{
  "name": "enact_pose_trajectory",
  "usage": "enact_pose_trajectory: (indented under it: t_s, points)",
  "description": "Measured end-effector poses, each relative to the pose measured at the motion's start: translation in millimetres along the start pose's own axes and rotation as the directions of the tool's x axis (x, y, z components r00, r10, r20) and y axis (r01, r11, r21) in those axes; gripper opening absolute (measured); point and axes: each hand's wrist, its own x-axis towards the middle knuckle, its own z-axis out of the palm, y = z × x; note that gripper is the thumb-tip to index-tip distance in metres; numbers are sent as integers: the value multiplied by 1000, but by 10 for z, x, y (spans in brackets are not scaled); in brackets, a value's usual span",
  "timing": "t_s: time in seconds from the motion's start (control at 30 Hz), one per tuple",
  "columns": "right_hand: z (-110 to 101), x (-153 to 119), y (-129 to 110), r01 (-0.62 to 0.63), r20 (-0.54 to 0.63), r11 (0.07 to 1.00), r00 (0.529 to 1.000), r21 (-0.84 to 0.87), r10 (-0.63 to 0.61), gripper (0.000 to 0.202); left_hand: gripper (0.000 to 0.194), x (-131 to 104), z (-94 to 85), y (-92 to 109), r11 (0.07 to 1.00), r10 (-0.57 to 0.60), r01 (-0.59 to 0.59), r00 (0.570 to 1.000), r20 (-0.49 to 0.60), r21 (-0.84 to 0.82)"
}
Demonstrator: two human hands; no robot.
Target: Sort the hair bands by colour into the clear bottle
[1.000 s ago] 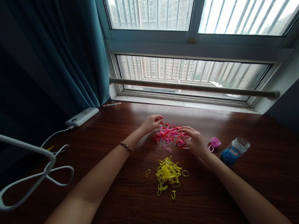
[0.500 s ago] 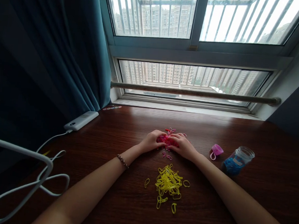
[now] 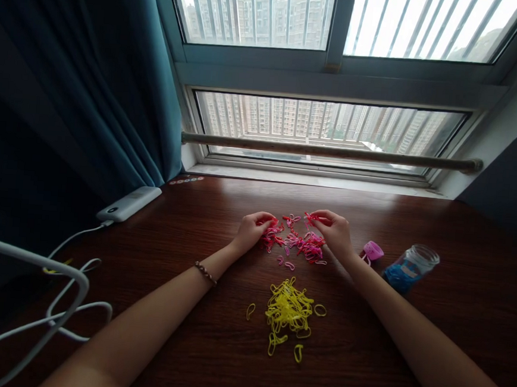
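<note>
Pink and red rubber bands lie in a loose, spread-out pile on the dark wooden table. My left hand is at the pile's left side, its fingertips closed on some of these bands. At the upper right of the pile, my right hand pinches a few pink and red bands between thumb and fingers. Nearer to me is a heap of yellow bands, with several single ones around it.
To the right stand a pink cup-like item and a tilted-looking clear jar with blue contents. A white power bank with a white cable is at the left, by the blue curtain.
My hands have moved apart, and the pink and red bands between them are now more spread out. My right hand has lifted a few bands. The view has shifted slightly.
</note>
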Motion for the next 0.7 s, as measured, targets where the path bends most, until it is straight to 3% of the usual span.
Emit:
enact_pose_trajectory:
  t_s: [0.1, 0.27, 0.43, 0.6, 0.7]
  points:
    - [-28, 31, -43, -73, 15, 994, 997, 87, 72, 20, 22, 18, 0, -7, 995, -39, 32, 997, -74, -100]
    - [-57, 100, -88, -101, 103, 984, 991, 148, 86, 21, 23, 20, -3, 34, 979, -61, 49, 997, -52, -197]
    - [-151, 129, -93, -2, 349, 986, 935, -164, 60, 23, 25, 18, -13, 30, 981, -78, 69, 996, -43, -183]
    - [-167, 60, -34, 232, 518, 821, 851, -522, 89, 63, 27, 17, -28, -14, 994, -89, 84, 993, -81, -68]
    - [-104, 14, -1, 275, 525, 779, 848, -563, 80, 49, 29, 10, -37, -24, 996, -85, 88, 993, -82, 26]
